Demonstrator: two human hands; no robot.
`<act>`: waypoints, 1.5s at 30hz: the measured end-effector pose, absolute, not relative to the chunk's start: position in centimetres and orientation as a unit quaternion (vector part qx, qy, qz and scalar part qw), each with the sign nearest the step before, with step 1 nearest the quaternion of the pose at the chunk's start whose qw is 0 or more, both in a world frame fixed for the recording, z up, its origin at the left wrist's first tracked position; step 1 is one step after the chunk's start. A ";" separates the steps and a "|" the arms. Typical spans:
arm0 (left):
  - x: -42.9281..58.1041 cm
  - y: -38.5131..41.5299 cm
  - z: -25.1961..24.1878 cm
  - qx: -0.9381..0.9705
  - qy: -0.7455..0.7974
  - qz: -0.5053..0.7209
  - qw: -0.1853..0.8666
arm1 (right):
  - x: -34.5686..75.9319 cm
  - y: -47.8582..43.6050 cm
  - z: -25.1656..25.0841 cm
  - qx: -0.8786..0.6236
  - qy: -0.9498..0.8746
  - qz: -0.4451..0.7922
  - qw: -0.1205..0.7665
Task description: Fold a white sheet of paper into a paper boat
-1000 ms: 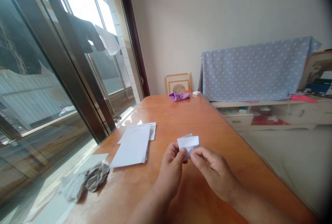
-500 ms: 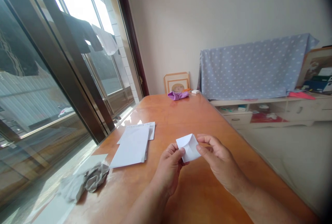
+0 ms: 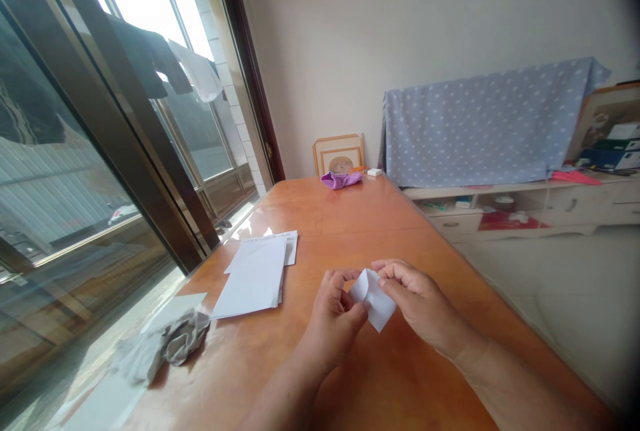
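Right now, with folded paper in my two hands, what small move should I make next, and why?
Your left hand and right hand both pinch the folded paper, and its flap seems slightly curved, so perhaps press that flap flat.

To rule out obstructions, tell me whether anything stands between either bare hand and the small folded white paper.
Nothing visible does: the bare left hand and bare right hand both touch the small folded white paper directly. The stack of flat white paper sheets lies apart, left of the hands.

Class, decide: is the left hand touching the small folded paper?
Touching: the head view shows the left hand pinching the folded paper, thumb over its edge.
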State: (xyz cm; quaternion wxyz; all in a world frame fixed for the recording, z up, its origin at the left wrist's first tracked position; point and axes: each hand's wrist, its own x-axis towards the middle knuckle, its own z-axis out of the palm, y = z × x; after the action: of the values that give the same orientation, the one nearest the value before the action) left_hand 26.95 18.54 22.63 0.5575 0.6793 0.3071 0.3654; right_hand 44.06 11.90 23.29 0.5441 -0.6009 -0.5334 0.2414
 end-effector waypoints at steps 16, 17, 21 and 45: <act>27.0 19.3 22.7 0.506 0.250 0.329 0.757 | 42.6 11.7 22.7 -0.596 -0.664 -0.110 0.438; 27.0 19.3 22.6 0.506 0.246 0.325 0.760 | 42.7 11.7 22.7 -0.597 -0.664 -0.121 0.434; 27.1 19.2 22.5 0.511 0.232 0.326 0.761 | 42.8 11.6 22.7 -0.593 -0.660 -0.119 0.446; 27.4 19.1 22.5 0.567 0.318 0.373 0.662 | 42.2 11.8 21.8 -0.585 -0.624 0.038 0.517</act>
State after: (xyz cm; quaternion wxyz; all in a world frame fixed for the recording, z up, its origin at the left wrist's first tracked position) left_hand 27.35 19.12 22.54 0.6624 0.5667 0.3179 0.3729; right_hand 42.24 11.83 21.79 0.5166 -0.5854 -0.6237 0.0377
